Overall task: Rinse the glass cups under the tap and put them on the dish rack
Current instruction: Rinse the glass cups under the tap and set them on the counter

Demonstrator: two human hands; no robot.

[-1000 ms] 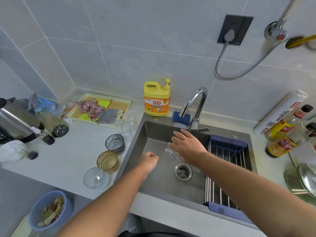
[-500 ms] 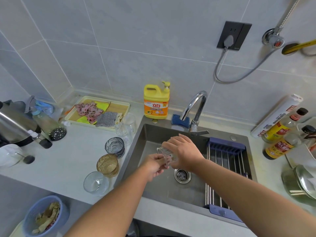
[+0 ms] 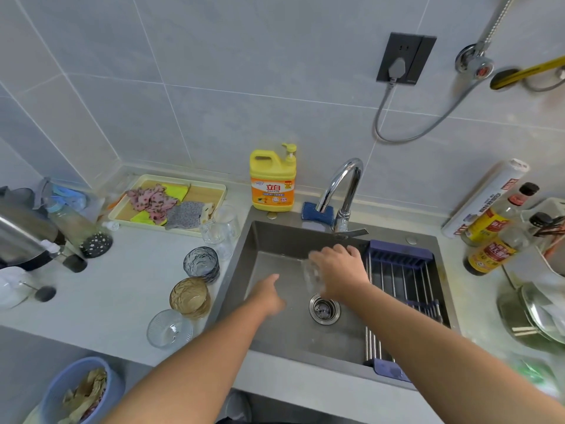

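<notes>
The right hand (image 3: pixel 337 272) grips a clear cup (image 3: pixel 312 276) from above over the sink (image 3: pixel 276 328), left of the rack (image 3: pixel 400 270); the left hand (image 3: pixel 269 296) hangs empty, fingers loosely curled. The yellow jug (image 3: pixel 272 179) reads 立白. The cup is blurred, its far side hidden by fingers.

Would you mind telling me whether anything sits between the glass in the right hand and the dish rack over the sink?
Nothing visible does. The right hand holds the clear glass over the sink basin, just left of the dish rack, whose bars look bare. The left hand is on the far side, away from that path.
</notes>
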